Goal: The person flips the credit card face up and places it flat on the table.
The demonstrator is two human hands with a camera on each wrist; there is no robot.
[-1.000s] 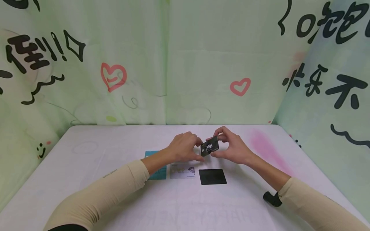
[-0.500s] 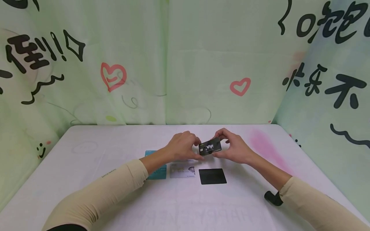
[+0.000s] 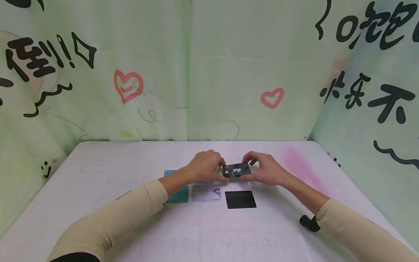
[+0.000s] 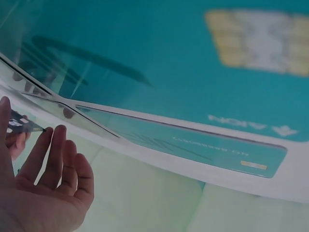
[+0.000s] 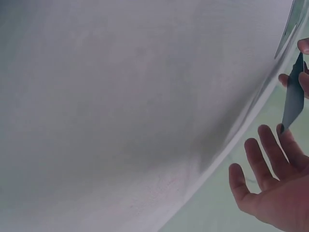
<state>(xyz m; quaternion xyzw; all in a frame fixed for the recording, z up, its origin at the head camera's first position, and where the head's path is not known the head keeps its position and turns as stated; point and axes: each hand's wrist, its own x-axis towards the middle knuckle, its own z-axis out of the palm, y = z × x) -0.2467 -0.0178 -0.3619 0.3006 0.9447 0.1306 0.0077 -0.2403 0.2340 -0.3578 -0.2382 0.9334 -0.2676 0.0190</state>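
A black card (image 3: 236,170) with "Vip" lettering and a small chip is raised over the table, its printed face toward the head camera. At its left end, my left hand (image 3: 207,165) holds it between thumb and fingers. My right hand (image 3: 266,169) has the thumb at its lower right edge and a bent index finger by the upper right corner. In the right wrist view, the card (image 5: 293,99) appears nearly edge-on against a fingertip. Below lies a plain black card (image 3: 240,199), with a silvery card (image 3: 206,193) to its left.
Teal cards lie farther left, one teal card (image 3: 178,195) near and another (image 3: 170,172) behind it, both partly hidden by my left forearm. A white-covered table (image 3: 131,218) carries everything. A printed green curtain (image 3: 226,72) stands behind.
The Vip card has turned from a tilt to nearly level and moved slightly lower. My right hand has shifted down a little; the cards on the table have not moved.
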